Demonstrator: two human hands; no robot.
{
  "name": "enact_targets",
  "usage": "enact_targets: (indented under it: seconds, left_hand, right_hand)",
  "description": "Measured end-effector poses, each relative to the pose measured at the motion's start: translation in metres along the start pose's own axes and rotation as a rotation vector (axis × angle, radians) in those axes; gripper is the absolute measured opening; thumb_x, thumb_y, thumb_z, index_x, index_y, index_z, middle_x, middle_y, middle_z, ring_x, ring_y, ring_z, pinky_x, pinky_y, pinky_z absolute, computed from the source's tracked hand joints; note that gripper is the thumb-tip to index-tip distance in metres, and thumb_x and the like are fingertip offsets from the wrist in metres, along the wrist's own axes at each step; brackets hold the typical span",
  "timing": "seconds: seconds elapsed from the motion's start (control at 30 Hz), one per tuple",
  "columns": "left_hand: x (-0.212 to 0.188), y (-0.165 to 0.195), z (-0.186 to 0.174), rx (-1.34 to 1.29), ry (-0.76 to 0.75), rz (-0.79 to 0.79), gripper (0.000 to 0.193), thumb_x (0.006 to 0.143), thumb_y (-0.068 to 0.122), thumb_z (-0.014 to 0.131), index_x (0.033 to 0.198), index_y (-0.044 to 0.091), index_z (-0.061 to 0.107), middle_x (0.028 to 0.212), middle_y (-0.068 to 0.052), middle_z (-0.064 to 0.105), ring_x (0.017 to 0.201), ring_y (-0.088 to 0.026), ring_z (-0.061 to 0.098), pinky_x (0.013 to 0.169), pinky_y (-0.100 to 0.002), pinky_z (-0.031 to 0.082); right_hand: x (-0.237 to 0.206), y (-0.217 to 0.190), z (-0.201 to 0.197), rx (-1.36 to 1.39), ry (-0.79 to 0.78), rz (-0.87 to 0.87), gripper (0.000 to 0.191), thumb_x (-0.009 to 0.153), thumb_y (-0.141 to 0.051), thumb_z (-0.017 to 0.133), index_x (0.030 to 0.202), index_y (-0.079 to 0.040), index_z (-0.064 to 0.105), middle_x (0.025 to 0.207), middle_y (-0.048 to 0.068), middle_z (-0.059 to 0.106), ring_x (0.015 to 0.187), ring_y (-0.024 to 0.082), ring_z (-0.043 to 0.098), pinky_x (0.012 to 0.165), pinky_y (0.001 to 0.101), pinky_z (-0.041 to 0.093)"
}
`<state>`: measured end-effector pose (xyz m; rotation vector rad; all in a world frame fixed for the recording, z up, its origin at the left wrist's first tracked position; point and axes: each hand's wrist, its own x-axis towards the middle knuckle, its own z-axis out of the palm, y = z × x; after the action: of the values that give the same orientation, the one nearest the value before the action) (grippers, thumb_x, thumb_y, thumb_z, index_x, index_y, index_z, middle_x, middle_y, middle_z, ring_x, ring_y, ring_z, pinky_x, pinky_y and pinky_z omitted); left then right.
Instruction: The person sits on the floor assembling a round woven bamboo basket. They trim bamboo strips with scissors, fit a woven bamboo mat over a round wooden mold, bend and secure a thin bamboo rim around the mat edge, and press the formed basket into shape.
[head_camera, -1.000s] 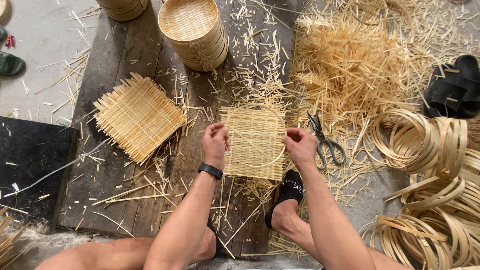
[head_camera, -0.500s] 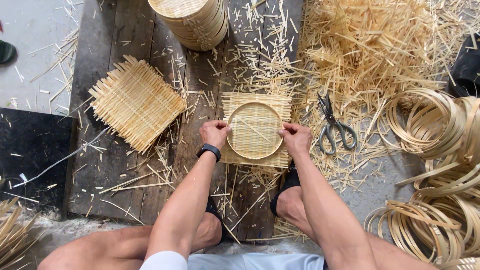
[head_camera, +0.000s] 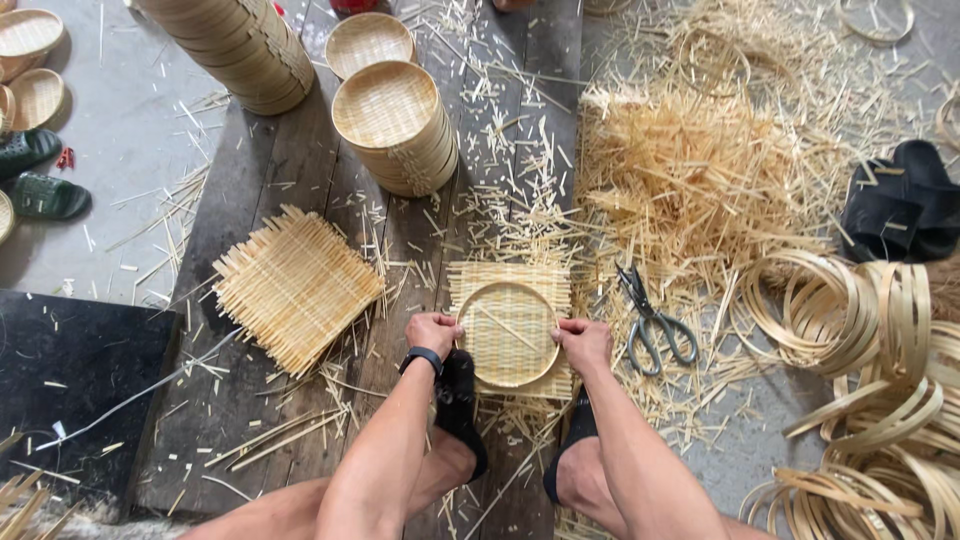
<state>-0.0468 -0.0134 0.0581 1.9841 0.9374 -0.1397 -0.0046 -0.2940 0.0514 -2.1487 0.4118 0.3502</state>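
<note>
Bamboo filled the view: a square woven mat (head_camera: 510, 330) lay on the dark wooden planks (head_camera: 300, 160) at the centre, with a round bamboo hoop (head_camera: 508, 334) pressed flat on top of it. The left hand (head_camera: 432, 332) was curled closed over the hoop's rim at nine o'clock, fingers gripping both hoop and mat edge; a black wristband (head_camera: 422, 358) sat just behind it. The right hand (head_camera: 583, 343) was likewise closed on the rim at about three o'clock. Both feet in black sandals (head_camera: 462, 410) rested under the mat's near edge, at six o'clock.

From the mat, a second woven square (head_camera: 296, 288) lay apart at nine o'clock, tilted on the planks. A stack of finished round baskets (head_camera: 396, 126) stood at about eleven o'clock, a single basket (head_camera: 370, 42) beyond it and a taller leaning stack (head_camera: 235, 45) further towards ten o'clock. Scissors (head_camera: 652, 320) lay just beside the right hand at three o'clock, on scattered trimmings. A large heap of bamboo offcuts (head_camera: 690, 170) spread at one to two o'clock. Coiled bamboo strips (head_camera: 880, 380) piled at four o'clock, and a pair of black shoes (head_camera: 900, 205) sat at two o'clock near the edge of view. Green shoes (head_camera: 40, 175) sat on the concrete floor far off at ten o'clock.
</note>
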Motion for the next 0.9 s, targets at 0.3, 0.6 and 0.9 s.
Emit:
enact_targets:
  seconds: [0.3,0.6,0.9]
  left_hand:
    - [0.004,0.005,-0.005,-0.135,-0.103,-0.070,0.019,0.065,0.004,0.090,0.082,0.007,0.082,0.078,-0.006,0.080,0.069,-0.013,0.075,0.070,-0.029,0.061]
    - [0.010,-0.011,-0.003,-0.068,-0.135,-0.123,0.018,0.068,0.009,0.093,0.081,0.005,0.081,0.081,-0.008,0.079,0.072,-0.015,0.072,0.072,-0.030,0.058]
    - [0.041,-0.005,-0.015,-0.114,-0.435,-0.152,0.020,0.071,0.009,0.090,0.085,0.002,0.079,0.084,-0.011,0.077,0.072,-0.017,0.071,0.068,-0.034,0.062]
  right_hand:
    - [-0.003,-0.019,-0.011,0.008,-0.056,0.045,0.032,0.070,-0.015,0.091,0.100,-0.010,0.084,0.088,0.006,0.082,0.075,0.012,0.074,0.075,0.0260,0.057]
    - [0.010,-0.003,-0.009,0.118,-0.149,0.075,0.030,0.073,-0.011,0.091,0.101,-0.007,0.083,0.086,0.009,0.081,0.071,0.014,0.072,0.071,0.0278,0.058]
    - [0.014,-0.035,-0.037,0.146,-0.314,0.117,0.031,0.073,-0.022,0.086,0.097,-0.003,0.083,0.089,0.009,0.079,0.080,0.019,0.074,0.079,0.0366,0.060]
